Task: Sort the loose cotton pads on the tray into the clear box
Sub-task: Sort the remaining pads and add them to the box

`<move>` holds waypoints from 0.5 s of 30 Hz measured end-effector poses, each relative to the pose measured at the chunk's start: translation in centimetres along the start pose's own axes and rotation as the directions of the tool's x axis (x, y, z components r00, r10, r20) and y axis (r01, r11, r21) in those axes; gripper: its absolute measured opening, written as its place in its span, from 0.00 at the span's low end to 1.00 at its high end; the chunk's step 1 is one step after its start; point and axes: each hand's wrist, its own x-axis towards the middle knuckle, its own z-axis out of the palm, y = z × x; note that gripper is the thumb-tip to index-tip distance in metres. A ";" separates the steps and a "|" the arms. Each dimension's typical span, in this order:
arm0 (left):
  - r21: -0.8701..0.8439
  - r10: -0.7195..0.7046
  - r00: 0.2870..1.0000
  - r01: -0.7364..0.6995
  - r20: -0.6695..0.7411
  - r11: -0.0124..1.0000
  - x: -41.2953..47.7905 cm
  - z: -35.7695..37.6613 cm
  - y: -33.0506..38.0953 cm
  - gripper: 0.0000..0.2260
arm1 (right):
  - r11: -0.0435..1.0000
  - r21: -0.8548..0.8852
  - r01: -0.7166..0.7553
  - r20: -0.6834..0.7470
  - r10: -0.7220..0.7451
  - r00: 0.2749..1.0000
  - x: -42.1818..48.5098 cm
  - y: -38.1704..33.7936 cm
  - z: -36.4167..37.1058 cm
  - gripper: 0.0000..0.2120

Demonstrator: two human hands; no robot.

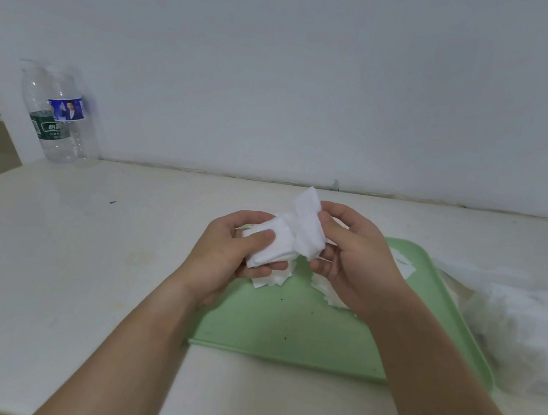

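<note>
Your left hand [223, 256] grips a bundle of cotton pads [278, 245] under its thumb; your right hand [355, 259] pinches its upper end, above the one tray's [286, 330] far edge. A slack pinch could shed pads onto the tray. I cannot count the pads; two bottles [62, 114] stand at the worktop's [91, 255] far left corner.

Green label [51, 128] and blue label [68, 110] on the bottles [38, 91] are illegible.

blurry white mass [520, 331] beside tray [286, 330]
</note>
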 end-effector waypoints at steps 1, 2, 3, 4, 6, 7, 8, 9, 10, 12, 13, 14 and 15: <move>0.006 0.001 1.000 -0.001 0.010 1.000 0.0 0.0 -0.1 0.10 | 1.000 -0.024 0.000 0.004 0.000 1.000 0.0 0.0 0.0 0.07; 0.010 0.005 1.000 -0.006 0.016 1.000 0.0 0.1 -0.1 0.10 | 0.999 -0.053 0.001 0.007 -0.001 1.000 0.0 0.1 0.0 0.06; 0.018 0.010 1.000 -0.010 0.021 1.000 0.0 0.0 -0.1 0.10 | 0.996 -0.088 0.007 0.010 -0.006 1.000 0.0 0.1 0.0 0.05; 0.028 0.012 1.000 -0.013 0.027 1.000 0.0 0.1 -0.2 0.11 | 0.991 -0.130 0.020 0.016 -0.018 1.000 0.0 0.2 -0.1 0.05; 0.065 0.009 0.999 -0.012 0.049 0.998 -0.1 0.1 -0.1 0.11 | 0.969 -0.235 0.071 0.037 -0.064 0.997 0.0 0.2 -0.2 0.05; 0.080 0.007 0.998 -0.012 0.064 0.997 -0.1 0.2 -0.1 0.12 | 0.952 -0.289 0.099 0.050 -0.089 0.995 -0.1 0.2 -0.3 0.06; 0.089 0.003 0.997 -0.010 0.079 0.996 -0.2 0.2 0.0 0.14 | 0.933 -0.338 0.121 0.056 -0.108 0.993 -0.1 0.3 -0.3 0.07; 0.099 -0.003 0.996 -0.006 0.089 0.995 -0.2 0.2 0.0 0.15 | 0.918 -0.373 0.136 0.055 -0.124 0.991 -0.2 0.3 -0.4 0.08; 0.111 -0.007 0.996 -0.003 0.094 0.994 -0.2 0.2 0.0 0.16 | 0.908 -0.393 0.143 0.051 -0.134 0.990 -0.2 0.2 -0.4 0.09; 0.133 -0.014 0.995 0.000 0.103 0.991 -0.1 0.1 -0.1 0.17 | 0.898 -0.414 0.148 0.048 -0.141 0.989 -0.3 0.2 -0.5 0.10; 0.137 -0.018 0.994 0.003 0.111 0.991 -0.1 0.1 -0.2 0.16 | 0.891 -0.427 0.156 0.052 -0.148 0.988 -0.3 0.2 -0.5 0.10; 0.138 -0.022 0.993 0.006 0.118 0.990 -0.1 0.1 -0.3 0.14 | 0.879 -0.446 0.170 0.057 -0.162 0.985 -0.3 0.3 -0.4 0.10; 0.141 -0.026 0.992 0.009 0.123 0.990 -0.1 0.1 -0.3 0.11 | 0.863 -0.470 0.187 0.059 -0.181 0.982 -0.2 0.4 -0.4 0.10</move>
